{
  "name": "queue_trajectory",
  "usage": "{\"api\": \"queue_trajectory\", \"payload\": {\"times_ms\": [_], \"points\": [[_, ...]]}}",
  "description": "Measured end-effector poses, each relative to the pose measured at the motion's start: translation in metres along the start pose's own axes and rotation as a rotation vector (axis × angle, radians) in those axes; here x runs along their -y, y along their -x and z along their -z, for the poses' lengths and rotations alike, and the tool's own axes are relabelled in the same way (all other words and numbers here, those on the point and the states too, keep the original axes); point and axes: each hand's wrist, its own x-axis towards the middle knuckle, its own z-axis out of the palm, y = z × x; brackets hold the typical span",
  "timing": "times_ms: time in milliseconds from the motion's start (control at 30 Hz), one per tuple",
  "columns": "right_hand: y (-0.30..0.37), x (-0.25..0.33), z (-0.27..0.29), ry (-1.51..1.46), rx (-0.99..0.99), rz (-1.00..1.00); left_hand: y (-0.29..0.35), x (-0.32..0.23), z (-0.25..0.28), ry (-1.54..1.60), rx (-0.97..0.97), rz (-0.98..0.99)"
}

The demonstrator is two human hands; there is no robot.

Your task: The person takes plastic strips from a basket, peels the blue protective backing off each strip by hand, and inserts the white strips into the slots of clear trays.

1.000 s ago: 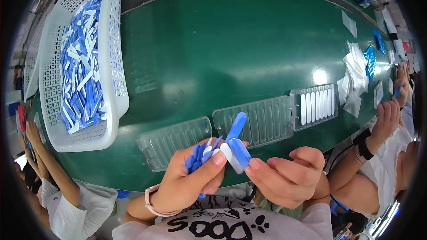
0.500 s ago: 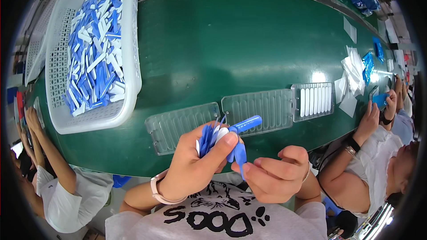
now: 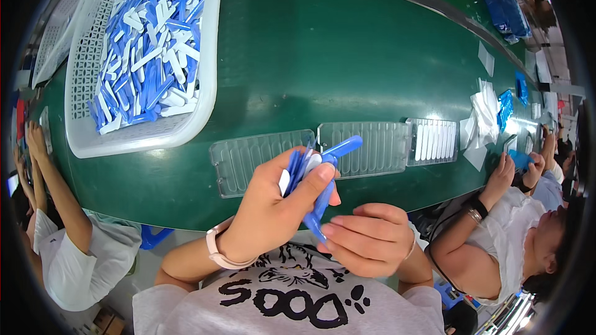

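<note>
My left hand point(image 3: 273, 205) is closed around a bunch of flat, round-ended blue and white strips point(image 3: 305, 167). One blue strip point(image 3: 343, 147) juts out of the bunch toward the far right. Another blue strip point(image 3: 315, 222) hangs down toward my body, and the fingertips of my right hand point(image 3: 369, 239) are closed on its lower end. Just beyond my hands lie a clear grooved tray point(image 3: 226, 170) and a second clear tray point(image 3: 372, 170), partly hidden by my left hand and the bunch. To their right, a smaller clear tray point(image 3: 411, 142) holds white strips point(image 3: 434, 141) side by side.
A white perforated basket point(image 3: 208, 74) heaped with blue and white strips stands at the far left of the green table point(image 3: 279, 43). Whitish sheets point(image 3: 483, 115) and blue packets point(image 3: 506, 110) lie at the right. Co-workers sit on both sides; the right one's hands point(image 3: 506, 177) hold something blue.
The view has shifted, so basket and trays sit differently in it. The hanging blue strip now slants down and left, and my right hand stays closed at its end.
</note>
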Motion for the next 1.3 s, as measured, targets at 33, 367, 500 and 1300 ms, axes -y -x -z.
{"api": "queue_trajectory", "payload": {"times_ms": [33, 367, 500, 1300], "points": [[0.0, -0.002, 0.011, -0.059, 0.016, -0.06, 0.001, -0.001, 0.002, 0.024, -0.009, 0.023], [-0.001, -0.03, 0.072, 0.522, -0.028, -0.06, 0.002, -0.006, 0.0, 0.154, 0.022, 0.015], [-0.003, -0.02, 0.07, 0.509, 0.008, -0.111, 0.001, -0.007, 0.002, 0.118, -0.016, 0.006], [-0.012, -0.102, 0.07, -0.288, 0.497, -0.776, -0.007, -0.012, 0.002, 0.083, 0.026, 0.067]]}}
